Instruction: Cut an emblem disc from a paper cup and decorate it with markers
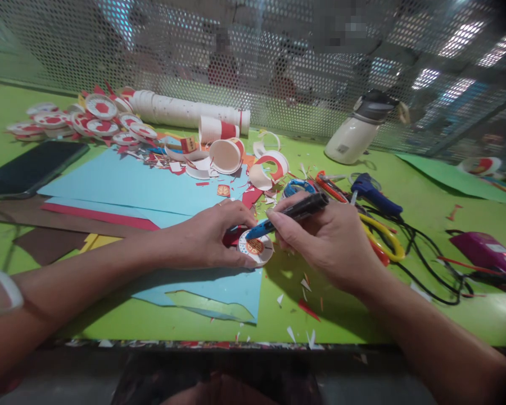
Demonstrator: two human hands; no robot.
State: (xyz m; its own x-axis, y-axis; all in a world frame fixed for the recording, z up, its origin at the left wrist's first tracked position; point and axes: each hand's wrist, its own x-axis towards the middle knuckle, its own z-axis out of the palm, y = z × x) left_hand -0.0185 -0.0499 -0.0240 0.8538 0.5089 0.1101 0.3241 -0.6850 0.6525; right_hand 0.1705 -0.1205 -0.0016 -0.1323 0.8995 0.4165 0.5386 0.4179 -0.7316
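My left hand (219,236) grips a small white round paper piece (261,254) by its edge, thumb at the near side and fingers at the far side. An orange patterned emblem sits in the middle of the piece, with small dark marks around it. In my right hand (320,236) is a blue-and-black marker pen (287,216), tilted, its blue end at the left part of the round piece; whether it touches is too small to tell. Beneath the left hand lie light-blue paper sheets (122,183) and a cut blue sheet (194,287).
Finished-looking red-and-white paper rounds (101,107) are piled back left, beside stacked paper cups (185,109). A phone (34,163) lies left. A white bottle (358,129), blue glue gun (375,194), yellow-handled scissors (390,242) and magenta device (484,253) are on the right. Scraps litter the green table.
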